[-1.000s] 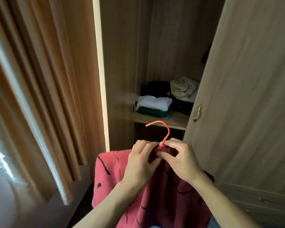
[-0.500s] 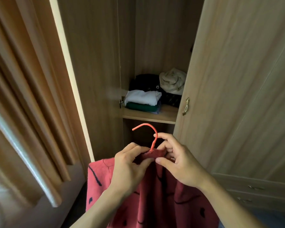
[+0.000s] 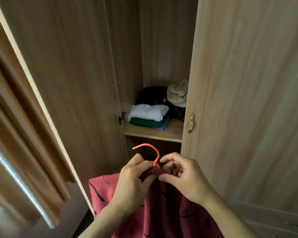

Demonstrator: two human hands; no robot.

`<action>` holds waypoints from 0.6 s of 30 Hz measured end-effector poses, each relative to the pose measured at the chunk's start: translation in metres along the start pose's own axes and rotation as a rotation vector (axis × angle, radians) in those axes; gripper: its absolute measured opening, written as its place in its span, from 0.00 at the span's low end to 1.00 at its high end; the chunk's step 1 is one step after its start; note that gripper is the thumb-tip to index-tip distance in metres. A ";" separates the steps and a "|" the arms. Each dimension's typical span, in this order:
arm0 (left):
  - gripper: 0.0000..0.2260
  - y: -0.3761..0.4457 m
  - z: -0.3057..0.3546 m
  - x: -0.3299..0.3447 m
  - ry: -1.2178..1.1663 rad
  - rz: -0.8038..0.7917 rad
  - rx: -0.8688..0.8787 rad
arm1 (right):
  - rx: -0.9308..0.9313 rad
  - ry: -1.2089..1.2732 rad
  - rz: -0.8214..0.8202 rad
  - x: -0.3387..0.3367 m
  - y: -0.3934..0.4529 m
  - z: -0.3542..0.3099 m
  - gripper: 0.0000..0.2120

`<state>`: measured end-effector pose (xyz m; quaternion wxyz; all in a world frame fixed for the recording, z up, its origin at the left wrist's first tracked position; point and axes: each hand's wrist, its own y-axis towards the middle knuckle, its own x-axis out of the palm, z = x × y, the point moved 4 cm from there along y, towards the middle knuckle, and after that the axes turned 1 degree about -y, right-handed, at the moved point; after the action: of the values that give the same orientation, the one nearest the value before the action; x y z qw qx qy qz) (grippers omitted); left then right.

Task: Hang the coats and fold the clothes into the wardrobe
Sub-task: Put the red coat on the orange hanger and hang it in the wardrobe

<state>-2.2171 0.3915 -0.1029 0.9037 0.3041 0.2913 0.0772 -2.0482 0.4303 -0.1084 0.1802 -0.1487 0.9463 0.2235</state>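
A red garment (image 3: pixel 163 208) with dark markings hangs on an orange hanger (image 3: pixel 151 152), whose hook rises between my hands. My left hand (image 3: pixel 132 182) grips the garment's collar just left of the hook. My right hand (image 3: pixel 184 177) pinches the collar on the right side. Both are held low in front of the open wardrobe (image 3: pixel 163 48). On its shelf (image 3: pixel 153 133) lie folded clothes: a white piece (image 3: pixel 148 111) on a green one (image 3: pixel 146 123), dark items behind (image 3: pixel 151 94), and a crumpled beige piece (image 3: pixel 177 93).
The wardrobe's left door (image 3: pixel 64 79) stands open on the left. The right door (image 3: pixel 248 100) with a brass handle (image 3: pixel 191 122) is closed. Brown curtains (image 3: pixel 15 134) hang at the far left. Drawers (image 3: pixel 273 224) sit low right.
The view has drawn closer to the wardrobe and swung left to right, so the shelf sits higher and nearer. Both hands keep their hold at the collar around the hook.
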 end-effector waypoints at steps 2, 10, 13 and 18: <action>0.09 0.004 0.002 0.008 0.034 0.038 0.006 | -0.020 -0.020 0.006 -0.008 0.003 0.006 0.15; 0.15 0.031 -0.024 0.021 0.037 0.123 -0.043 | -0.049 -0.106 0.077 -0.044 0.039 0.032 0.08; 0.15 0.044 -0.041 0.023 0.009 0.119 -0.031 | -0.048 -0.159 0.151 -0.057 0.065 0.040 0.07; 0.13 0.071 -0.069 0.021 -0.047 0.090 0.016 | -0.150 -0.403 0.183 -0.060 0.114 0.038 0.11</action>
<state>-2.2370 0.4899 -0.1158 0.9035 0.3259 0.2565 0.1080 -2.0259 0.5574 -0.0737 0.3328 -0.0276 0.8815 0.3337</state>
